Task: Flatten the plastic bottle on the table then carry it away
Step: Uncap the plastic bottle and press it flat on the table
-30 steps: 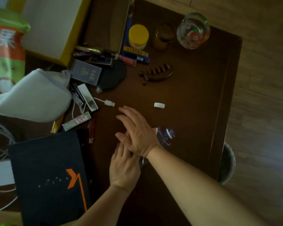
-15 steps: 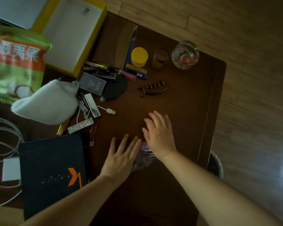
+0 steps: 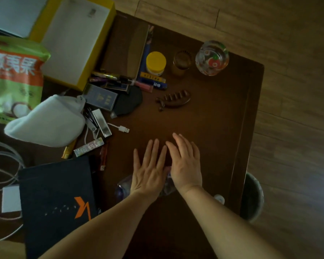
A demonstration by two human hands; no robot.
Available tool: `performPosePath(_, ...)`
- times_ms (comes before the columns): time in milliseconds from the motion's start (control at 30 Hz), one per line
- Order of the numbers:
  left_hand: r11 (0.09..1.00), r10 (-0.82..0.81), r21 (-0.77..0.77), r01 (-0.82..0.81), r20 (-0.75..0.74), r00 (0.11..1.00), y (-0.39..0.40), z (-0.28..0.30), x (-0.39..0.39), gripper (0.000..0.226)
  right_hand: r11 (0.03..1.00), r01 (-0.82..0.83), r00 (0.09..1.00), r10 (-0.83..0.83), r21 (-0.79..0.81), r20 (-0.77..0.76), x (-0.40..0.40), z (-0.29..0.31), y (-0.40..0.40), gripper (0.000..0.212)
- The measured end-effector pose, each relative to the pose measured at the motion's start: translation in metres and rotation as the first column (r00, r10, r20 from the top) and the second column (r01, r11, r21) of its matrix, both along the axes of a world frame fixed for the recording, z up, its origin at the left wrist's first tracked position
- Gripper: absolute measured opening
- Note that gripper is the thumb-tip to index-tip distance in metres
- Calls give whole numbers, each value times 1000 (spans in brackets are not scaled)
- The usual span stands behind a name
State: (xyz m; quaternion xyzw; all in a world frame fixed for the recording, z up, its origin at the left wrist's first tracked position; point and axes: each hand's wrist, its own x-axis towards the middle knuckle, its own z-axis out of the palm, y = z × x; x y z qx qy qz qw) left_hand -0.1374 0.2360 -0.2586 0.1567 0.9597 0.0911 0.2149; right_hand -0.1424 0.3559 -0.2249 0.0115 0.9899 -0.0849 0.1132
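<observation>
A clear plastic bottle lies on its side on the dark wooden table, mostly hidden under my palms. Its transparent end shows to the left of my left wrist, and a bit of crumpled plastic shows between the two wrists. My left hand lies flat on it, fingers spread and pointing away from me. My right hand lies flat beside it, also palm down on the bottle. A small white cap rests on the table just right of my right forearm.
Clutter fills the table's left side: a dark pouch with an orange mark, a white cloth bag, a USB plug, a brown comb, jars and a glass at the back. A bin stands off the right edge.
My hands were stacked a second ago, then came apart. They now lie side by side, close together, on the bottle. The bottle's visible end has shifted from the right of my hands to the left.
</observation>
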Motion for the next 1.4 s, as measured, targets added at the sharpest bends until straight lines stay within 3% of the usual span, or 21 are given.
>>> performPosePath(167,997,-64,46,69,-97,993,1,-16,6,61,996,20,991,-31,-86,-130,8,-14,6,45)
performPosePath(300,995,-89,35,94,-109,990,1,-11,8,64,992,44,998,-39,-122,42,-1,1,2,43)
performPosePath(400,996,-91,15,93,-126,988,1,-13,5,62,945,200,978,-207,-261,1,0,15,8,35)
performPosePath(500,996,-82,30,86,-128,988,1,-13,6,56,849,455,831,-513,-267,-216,41,26,37,35)
performPosePath(567,994,-102,32,107,-134,986,1,-14,5,55,764,639,759,-645,-88,-90,83,27,56,48)
performPosePath(633,994,-97,27,102,-146,985,0,-13,5,54,705,708,690,-704,46,167,119,21,60,64)
performPosePath(700,994,-97,28,102,-143,985,0,-12,6,54,730,683,704,-654,-13,277,139,11,53,61)
performPosePath(833,992,-101,55,110,-145,984,0,-9,5,53,703,694,718,-659,-158,223,140,2,43,40)
performPosePath(900,991,-99,73,111,-142,985,-1,-9,6,53,625,724,688,-686,-292,237,132,2,42,41)
performPosePath(1000,990,-95,87,107,-140,986,-1,-6,6,52,304,736,632,-629,-605,452,111,11,40,42)
performPosePath(1067,989,-95,96,109,-140,986,-1,-6,6,51,189,722,636,-561,-666,530,97,14,42,43)
performPosePath(1233,990,-85,100,99,-141,986,-1,-7,7,52,424,650,759,-394,-630,519,83,9,67,46)
performPosePath(1333,989,-91,101,106,-146,985,-1,-7,7,52,545,645,754,-338,-535,563,66,13,68,11)
performPosePath(1400,988,-91,108,108,-156,984,-2,-8,7,51,686,626,729,-348,-370,589,52,9,61,34)
